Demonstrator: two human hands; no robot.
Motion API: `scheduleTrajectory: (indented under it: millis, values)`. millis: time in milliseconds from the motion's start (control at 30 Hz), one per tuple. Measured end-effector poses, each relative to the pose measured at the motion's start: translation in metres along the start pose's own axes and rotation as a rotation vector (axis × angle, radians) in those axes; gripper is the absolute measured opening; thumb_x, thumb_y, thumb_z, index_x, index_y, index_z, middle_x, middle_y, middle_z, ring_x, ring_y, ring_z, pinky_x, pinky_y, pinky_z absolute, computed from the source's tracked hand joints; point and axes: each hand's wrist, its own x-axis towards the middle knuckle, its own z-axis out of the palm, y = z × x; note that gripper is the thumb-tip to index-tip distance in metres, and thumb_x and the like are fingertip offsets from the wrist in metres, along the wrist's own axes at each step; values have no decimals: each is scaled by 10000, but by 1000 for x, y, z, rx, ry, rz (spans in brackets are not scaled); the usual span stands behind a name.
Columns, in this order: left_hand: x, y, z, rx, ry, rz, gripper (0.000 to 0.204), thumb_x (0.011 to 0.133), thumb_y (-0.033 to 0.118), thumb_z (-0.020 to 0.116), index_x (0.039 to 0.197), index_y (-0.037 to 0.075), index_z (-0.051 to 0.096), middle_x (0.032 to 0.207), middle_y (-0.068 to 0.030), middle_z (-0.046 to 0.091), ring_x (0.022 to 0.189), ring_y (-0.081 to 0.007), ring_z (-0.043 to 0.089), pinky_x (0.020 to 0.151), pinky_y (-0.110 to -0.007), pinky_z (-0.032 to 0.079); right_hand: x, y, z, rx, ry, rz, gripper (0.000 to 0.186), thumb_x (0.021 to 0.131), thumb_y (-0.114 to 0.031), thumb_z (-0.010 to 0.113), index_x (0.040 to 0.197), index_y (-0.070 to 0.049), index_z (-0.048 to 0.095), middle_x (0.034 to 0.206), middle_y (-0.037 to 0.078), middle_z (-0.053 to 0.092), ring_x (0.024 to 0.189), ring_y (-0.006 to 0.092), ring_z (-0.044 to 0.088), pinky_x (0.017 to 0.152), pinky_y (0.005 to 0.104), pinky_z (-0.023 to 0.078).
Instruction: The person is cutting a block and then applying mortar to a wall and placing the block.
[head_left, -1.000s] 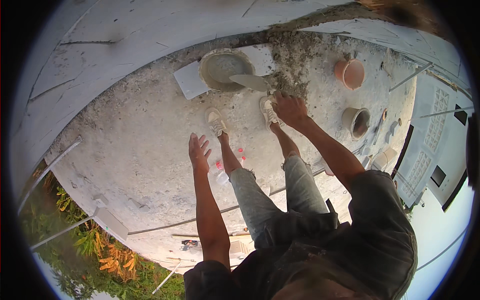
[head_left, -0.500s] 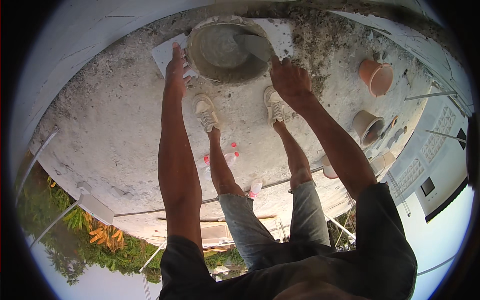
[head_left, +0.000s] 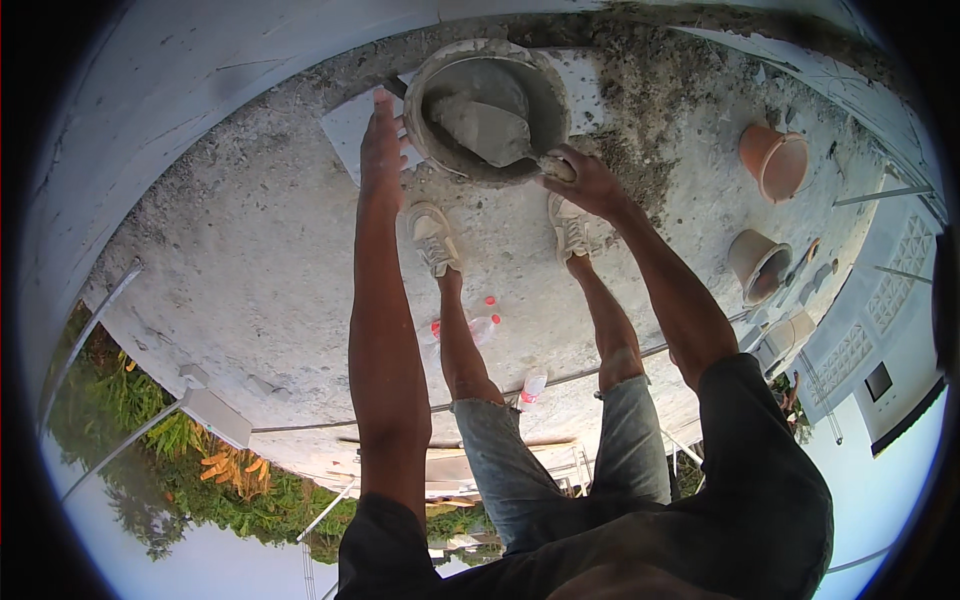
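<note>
A round cement-crusted tub (head_left: 428, 130) with wet grey mortar (head_left: 492, 82) inside stands in front of my feet. My right hand (head_left: 588, 183) is closed around the handle of a trowel (head_left: 497, 136), just outside the tub's near right rim. The trowel's broad blade is inside the tub, coated with grey mortar. My left hand (head_left: 382, 152) is beside the tub's left wall, fingers stretched out and slightly apart. Whether its fingertips touch the tub, I cannot tell. Under and beside the tub lie pale speckled boards (head_left: 343, 132).
An orange bucket (head_left: 778, 165) and a greyish bucket (head_left: 757, 267) stand on the rough concrete floor to the right. Clear plastic bottles with red caps (head_left: 484, 327) lie between my legs. A wall (head_left: 250, 60) curves along the far side, with crumbled debris at its foot.
My right hand has drawn the trowel toward me; its blade has swung from the tub's right side to the middle. The whole view has shifted slightly. My left hand stays beside the tub.
</note>
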Motion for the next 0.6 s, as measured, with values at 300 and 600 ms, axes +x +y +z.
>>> scheduleTrajectory:
  millis: [300, 600]
  values:
    - [-76, -71, -72, -156, 106, -144, 1009, 842, 840, 346, 1584, 214, 71, 1629, -133, 164, 1491, -368, 141, 1137, -626, 130, -103, -74, -64, 98, 12, -19, 514, 797, -386, 769, 1183, -88, 609, 847, 179, 693, 794, 344, 695, 721, 403, 548]
    - [-360, -147, -121, -74, 67, -425, 1129, 757, 902, 404, 1579, 198, 82, 1622, -130, 184, 1472, -406, 166, 1108, -666, 176, -290, -294, -154, 565, 65, 1, 445, 912, -301, 662, 1219, 9, 575, 762, 68, 603, 614, 117, 572, 580, 295, 489]
